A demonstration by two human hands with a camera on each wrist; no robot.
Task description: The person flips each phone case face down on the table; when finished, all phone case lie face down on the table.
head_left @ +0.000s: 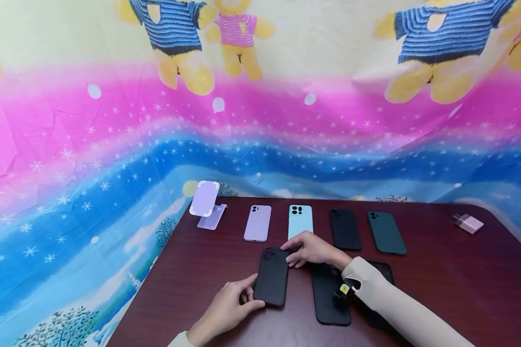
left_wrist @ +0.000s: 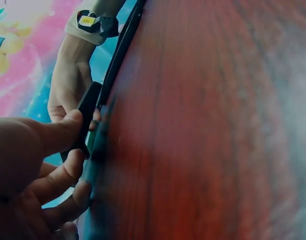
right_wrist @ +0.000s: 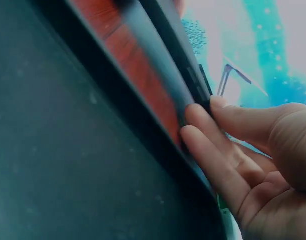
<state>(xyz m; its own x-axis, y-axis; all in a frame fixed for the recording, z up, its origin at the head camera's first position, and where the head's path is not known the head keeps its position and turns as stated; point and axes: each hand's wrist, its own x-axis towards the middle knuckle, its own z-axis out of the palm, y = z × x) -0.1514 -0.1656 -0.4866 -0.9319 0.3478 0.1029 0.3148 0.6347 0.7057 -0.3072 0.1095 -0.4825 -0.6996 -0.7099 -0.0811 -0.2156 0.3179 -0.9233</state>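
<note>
A black phone case point(head_left: 271, 277) with a camera cutout at its top left is held over the table's front middle, back side up. My left hand point(head_left: 231, 304) pinches its lower left side between thumb and fingers; the left wrist view shows the case point(left_wrist: 87, 112) edge-on in that grip. At its upper right corner my right hand point(head_left: 314, 250) pinches the edge, with the thumb point(right_wrist: 248, 122) on one face in the right wrist view. Below the right wrist lies another black case point(head_left: 327, 301), and the right forearm partly covers one more black case point(head_left: 384, 271).
Along the back stand in a row a lavender phone case point(head_left: 257, 224), a light blue one point(head_left: 300, 222), a black one point(head_left: 345, 230) and a dark green one point(head_left: 387, 233). A lavender phone stand point(head_left: 205, 198) is at back left, a charger plug point(head_left: 470, 223) at far right. A printed curtain hangs behind.
</note>
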